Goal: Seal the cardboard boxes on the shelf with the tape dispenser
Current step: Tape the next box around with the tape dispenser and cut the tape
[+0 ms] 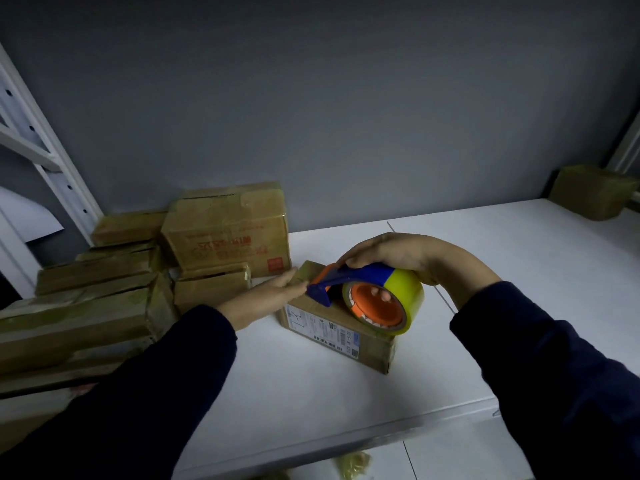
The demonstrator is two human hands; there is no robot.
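A small cardboard box with a shipping label lies on the white shelf in the middle of the view. On its top sits the blue and orange tape dispenser with a yellowish tape roll. My right hand grips the dispenser from above, and fingertips show through the roll's orange core. My left hand rests flat against the box's far left end, fingers straight, right next to the dispenser's blade end.
Several taped cardboard boxes are stacked at the left, with a bigger printed box behind them. Another taped box sits at the far right by the rack post. A grey wall closes the back. The shelf's front edge runs below.
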